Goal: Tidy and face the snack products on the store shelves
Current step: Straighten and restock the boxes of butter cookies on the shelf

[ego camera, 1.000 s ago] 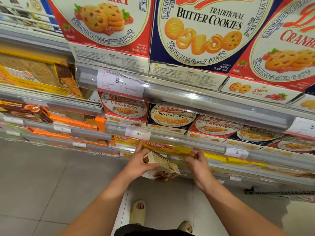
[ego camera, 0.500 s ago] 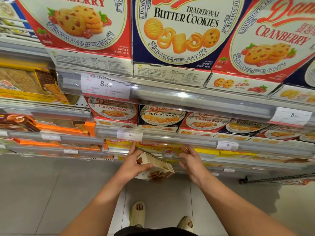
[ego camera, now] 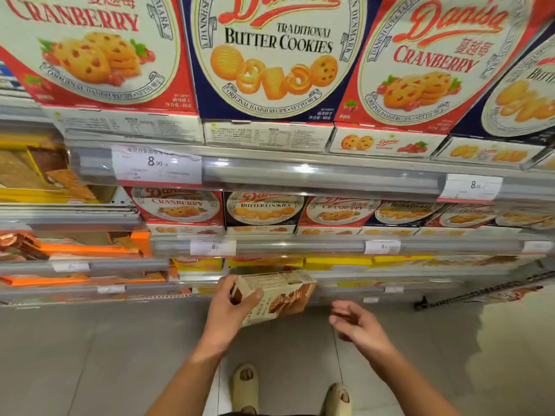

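Cardboard is what the left hand is holding: a small cream and brown snack box. The fingers wrap round its left end and the thumb lies on the front, so the hand is closed tight on the box. The box is tipped a little and hangs in the air, just in front of the low shelf edge, not on it yet.

The right hand is near the box but not touching it. Its fingers are spread and loose, and it holds nothing.

Behind the box sit yellow packs on the low shelf. Above them is a row of red and blue cookie boxes, all facing out. Bigger cookie boxes stand on the top shelf. White price tags stick to the shelf rails. Grey floor is below, with two sandals showing.

What could go wrong? Only one hand holds the box, and only by one end. I think it could slip and fall on the floor. If it is pushed in while tipped, it may bump the shelf edge or the yellow packs and knock them crooked. It might also end up with its front not facing out.
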Tool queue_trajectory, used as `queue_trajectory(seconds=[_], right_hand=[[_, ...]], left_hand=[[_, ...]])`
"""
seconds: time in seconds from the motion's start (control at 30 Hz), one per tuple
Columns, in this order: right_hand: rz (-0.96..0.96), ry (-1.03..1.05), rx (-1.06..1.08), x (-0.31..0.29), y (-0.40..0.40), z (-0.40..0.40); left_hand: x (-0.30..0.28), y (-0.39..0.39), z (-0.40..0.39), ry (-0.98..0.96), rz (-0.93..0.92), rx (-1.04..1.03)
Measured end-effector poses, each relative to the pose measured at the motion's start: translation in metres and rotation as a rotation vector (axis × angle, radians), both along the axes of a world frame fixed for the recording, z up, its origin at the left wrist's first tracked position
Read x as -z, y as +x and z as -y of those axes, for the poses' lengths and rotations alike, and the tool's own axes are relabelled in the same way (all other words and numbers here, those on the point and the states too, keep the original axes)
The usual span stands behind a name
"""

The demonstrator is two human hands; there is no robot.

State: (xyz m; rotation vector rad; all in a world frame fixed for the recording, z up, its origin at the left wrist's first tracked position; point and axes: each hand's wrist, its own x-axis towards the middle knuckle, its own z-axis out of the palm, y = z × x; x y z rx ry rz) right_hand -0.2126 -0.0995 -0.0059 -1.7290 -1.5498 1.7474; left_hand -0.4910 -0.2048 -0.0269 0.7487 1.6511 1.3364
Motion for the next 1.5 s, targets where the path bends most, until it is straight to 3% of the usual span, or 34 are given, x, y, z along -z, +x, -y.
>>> queue_trajectory(seconds=[0.13,0.4,0.67,0.87,1.03,1.3,1.5], right_hand=[[-0.125,0.069,0.068,-0.016,0.035,0.003],[-0.241,0.266,0.229,-0.058,0.138,-0.019],[-0.105,0.396,0.341,-0.077,0.304,-0.029],[-0.034,0.484,0.502,-0.077,0.406,-0.020],[0.065,0.487,0.611,-0.071,0.471,-0.027],[0.138,0.529,0.717,-0.073,0.502,-0.071],[0.408,0.589,0.673,-0.079,0.539,-0.131]], left_hand=[[-0.025,0.033,-0.015,-0.010,0.209,0.140],[-0.065,0.135,-0.072,-0.052,0.326,0.256],[-0.102,0.283,-0.117,-0.014,0.017,0.497],[-0.096,0.398,-0.149,-0.098,-0.146,0.435],[-0.089,0.472,-0.167,-0.113,-0.150,0.368],[-0.082,0.523,-0.220,-0.136,-0.134,0.501],[-0.070,0.572,-0.300,-0.256,-0.216,0.728]])
